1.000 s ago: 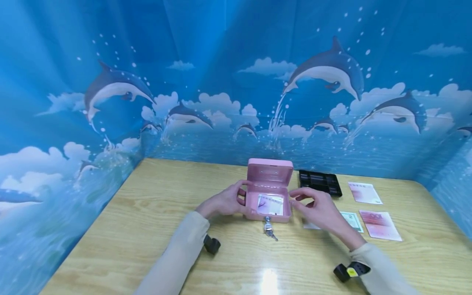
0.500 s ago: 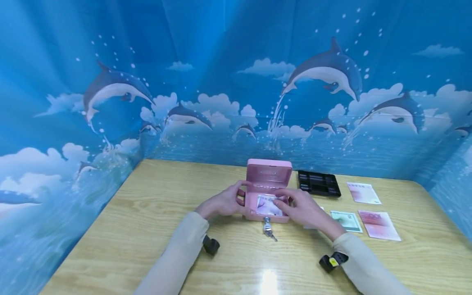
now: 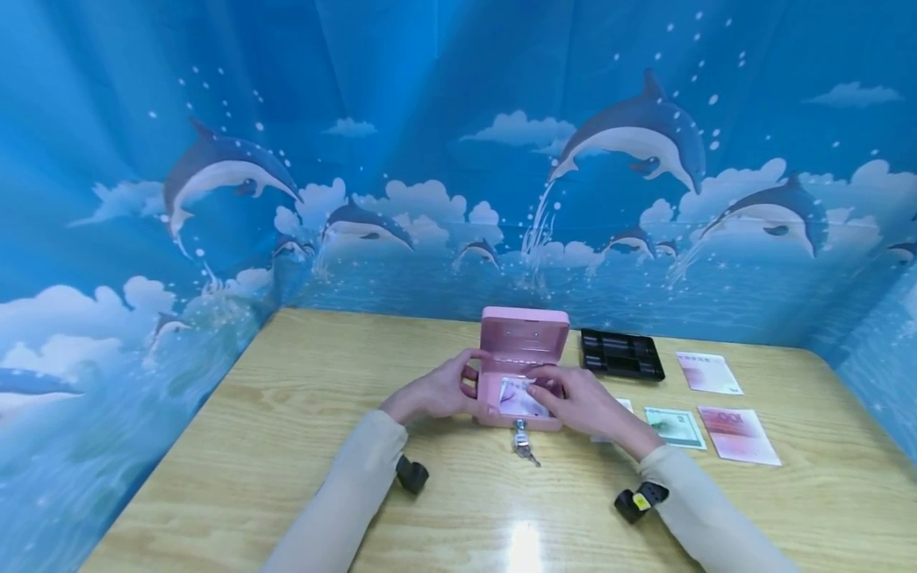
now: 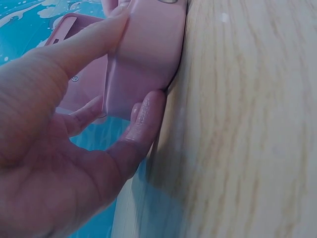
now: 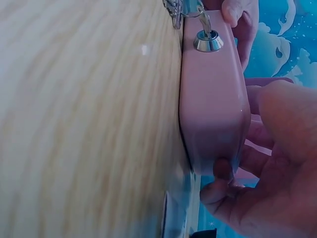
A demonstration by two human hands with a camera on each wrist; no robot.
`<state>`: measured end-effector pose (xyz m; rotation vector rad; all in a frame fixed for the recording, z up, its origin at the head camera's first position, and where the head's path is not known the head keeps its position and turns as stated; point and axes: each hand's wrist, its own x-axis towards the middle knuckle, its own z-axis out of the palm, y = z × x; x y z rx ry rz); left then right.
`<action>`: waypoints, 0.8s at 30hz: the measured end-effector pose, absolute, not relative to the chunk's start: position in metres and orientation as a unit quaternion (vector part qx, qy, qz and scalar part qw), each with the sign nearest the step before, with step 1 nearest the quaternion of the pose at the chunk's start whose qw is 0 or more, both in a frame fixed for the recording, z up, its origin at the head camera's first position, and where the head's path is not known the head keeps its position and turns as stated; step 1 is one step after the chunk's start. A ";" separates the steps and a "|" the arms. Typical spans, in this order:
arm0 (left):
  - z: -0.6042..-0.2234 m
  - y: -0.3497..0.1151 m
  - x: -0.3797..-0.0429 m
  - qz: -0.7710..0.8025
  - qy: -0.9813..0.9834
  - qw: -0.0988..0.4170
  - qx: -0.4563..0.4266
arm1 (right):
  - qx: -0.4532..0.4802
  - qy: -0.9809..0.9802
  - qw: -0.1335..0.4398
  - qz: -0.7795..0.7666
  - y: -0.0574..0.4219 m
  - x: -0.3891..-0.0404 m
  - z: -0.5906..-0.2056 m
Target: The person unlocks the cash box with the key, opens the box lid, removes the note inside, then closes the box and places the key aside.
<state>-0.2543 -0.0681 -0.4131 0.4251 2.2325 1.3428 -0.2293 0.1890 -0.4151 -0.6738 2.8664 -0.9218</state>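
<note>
A pink cash box point(image 3: 525, 336) stands with its lid raised on the wooden table. Inside it lies a pale purple-and-white banknote point(image 3: 517, 398), partly covered by my right hand. A key sits in the front lock point(image 5: 208, 42), and a small bunch of keys point(image 3: 526, 454) hangs from it onto the table. My left hand point(image 3: 442, 390) holds the box by its left side, thumb near the front rim and fingers along the side and base. Over the right wall reaches my right hand point(image 3: 583, 404), fingers inside the box at the banknote; whether they pinch it is hidden.
Behind the right hand lies a black compartment tray point(image 3: 622, 355). To the right are a pale banknote point(image 3: 709, 372), a green one point(image 3: 676, 428) and a red one point(image 3: 740, 435). Another pale paper point(image 3: 625, 404) is partly under the right arm. A dolphin-print curtain point(image 3: 444, 159) hangs behind.
My right hand has moved left from the box's right edge to the banknote inside, uncovering more of the green banknote. The left hand and the box have stayed put.
</note>
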 end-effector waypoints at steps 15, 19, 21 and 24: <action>-0.412 -0.067 -0.255 0.488 0.822 0.249 0.153 | -0.164 0.925 -0.005 -0.344 0.188 -0.219 -0.408; -0.412 -0.068 -0.254 0.495 0.818 0.253 0.152 | -0.196 0.923 -0.039 -0.330 0.187 -0.213 -0.408; -0.412 -0.068 -0.254 0.498 0.815 0.253 0.153 | -0.210 0.921 -0.053 -0.325 0.186 -0.211 -0.407; -0.413 -0.068 -0.254 0.500 0.814 0.252 0.154 | -0.230 0.915 -0.061 -0.324 0.186 -0.209 -0.406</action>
